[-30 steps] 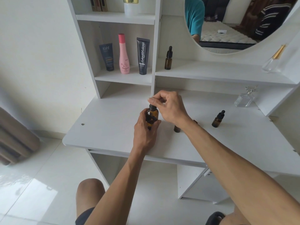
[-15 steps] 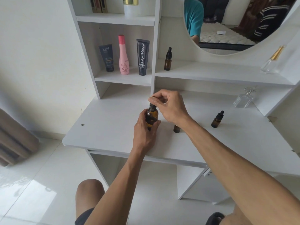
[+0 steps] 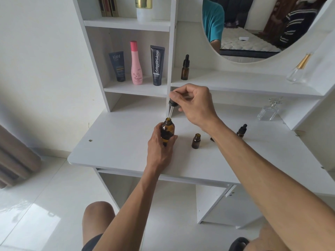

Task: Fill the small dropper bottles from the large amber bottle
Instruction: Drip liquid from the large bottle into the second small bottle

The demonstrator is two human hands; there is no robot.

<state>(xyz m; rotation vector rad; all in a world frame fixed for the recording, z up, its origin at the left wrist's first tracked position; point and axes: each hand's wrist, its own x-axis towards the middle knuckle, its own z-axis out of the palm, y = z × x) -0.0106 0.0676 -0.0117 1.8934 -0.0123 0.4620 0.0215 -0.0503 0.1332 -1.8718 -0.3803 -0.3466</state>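
My left hand [image 3: 160,151] grips the large amber bottle [image 3: 168,131] upright on the white desk [image 3: 117,145]. Its mouth is uncovered. My right hand [image 3: 194,104] pinches the black dropper cap [image 3: 173,103] above it, and the glass pipette's tip hangs just over the bottle's mouth. To the right stands a small amber bottle [image 3: 196,141] with no cap. A capped small dropper bottle [image 3: 242,130] stands further right, partly behind my right forearm. A third capped dropper bottle [image 3: 185,67] is on the shelf under the mirror.
The shelf unit holds a dark tube [image 3: 117,66], a pink bottle [image 3: 136,63] and a black tube [image 3: 157,65]. A clear glass perfume bottle [image 3: 268,110] sits at the desk's back right, another [image 3: 298,69] on the upper shelf. A small dark object lies beside my right forearm.
My right hand has lifted the dropper cap out of the large amber bottle, drawing the pipette up. The left hand kept holding the bottle in place.
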